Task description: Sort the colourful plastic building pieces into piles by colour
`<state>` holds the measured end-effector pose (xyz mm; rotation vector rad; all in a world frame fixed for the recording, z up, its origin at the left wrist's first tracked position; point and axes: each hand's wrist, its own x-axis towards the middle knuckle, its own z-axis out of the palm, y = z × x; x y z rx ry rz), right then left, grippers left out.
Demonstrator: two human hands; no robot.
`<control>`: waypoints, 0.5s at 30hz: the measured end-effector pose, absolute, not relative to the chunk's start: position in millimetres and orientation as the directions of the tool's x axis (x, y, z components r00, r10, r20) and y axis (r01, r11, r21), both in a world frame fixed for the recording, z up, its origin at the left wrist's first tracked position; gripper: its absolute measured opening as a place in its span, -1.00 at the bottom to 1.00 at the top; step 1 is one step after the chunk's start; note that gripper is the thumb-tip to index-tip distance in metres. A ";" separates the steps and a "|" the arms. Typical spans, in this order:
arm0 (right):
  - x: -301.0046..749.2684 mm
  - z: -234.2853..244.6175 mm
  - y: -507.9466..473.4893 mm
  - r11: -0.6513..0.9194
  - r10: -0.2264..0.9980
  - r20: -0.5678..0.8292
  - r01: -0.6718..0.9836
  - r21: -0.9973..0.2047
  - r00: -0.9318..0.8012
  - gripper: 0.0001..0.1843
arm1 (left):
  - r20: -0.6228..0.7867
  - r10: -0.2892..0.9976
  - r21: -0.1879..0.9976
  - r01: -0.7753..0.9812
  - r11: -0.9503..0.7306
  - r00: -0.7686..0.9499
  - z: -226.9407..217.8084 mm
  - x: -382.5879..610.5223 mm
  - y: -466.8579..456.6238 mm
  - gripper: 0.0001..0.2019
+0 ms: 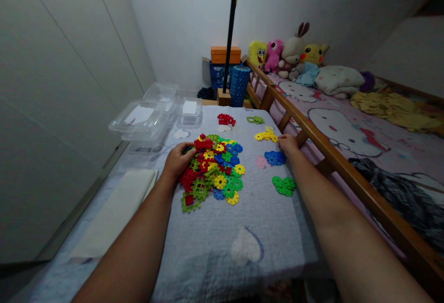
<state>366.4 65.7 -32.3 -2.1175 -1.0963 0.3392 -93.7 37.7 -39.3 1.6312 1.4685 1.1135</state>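
Note:
A mixed heap of plastic building pieces [217, 166] lies on the cloth-covered table: red and light-green lattice pieces at left, yellow, blue and green notched discs at right. At its upper left edge, my left hand [178, 158] has thumb and index finger close together against a red building piece [204, 144]. Further right, the closed fingertips of my right hand [287, 143] meet the end of a small group of yellow discs [266, 135]. Below that hand are blue discs [274, 157], then green discs [284, 186]. Its far fingers are hidden.
Red pieces [226, 119] and light-green pieces [255, 120] form small groups at the back. Clear plastic boxes [142, 120] and a folded pale cloth [116, 208] are at left. A wooden bed rail [294, 120] borders the right side. A black pole [231, 34] rises behind.

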 end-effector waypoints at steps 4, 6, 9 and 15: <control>363.8 -32.9 62.8 -0.414 0.782 0.049 0.576 -0.705 0.622 -0.81 | 0.161 0.987 0.898 0.414 -0.150 0.007 -42.4 -94.6 39.0 -0.48; 362.2 -32.1 62.1 -0.418 0.784 0.032 0.564 -0.713 0.621 -0.81 | 0.161 0.987 0.897 0.416 -0.149 0.006 -43.8 -94.9 39.8 -0.47; 356.6 -26.7 59.4 -0.399 0.789 0.034 0.552 -0.732 0.614 -0.78 | 0.168 0.986 0.891 0.427 -0.154 0.005 -44.7 -95.1 40.6 -0.47; 303.3 -3.8 29.9 -0.095 0.952 0.134 0.682 -0.725 0.275 -0.79 | 0.177 0.984 0.883 0.440 -0.163 0.011 -44.1 -95.0 40.5 -0.47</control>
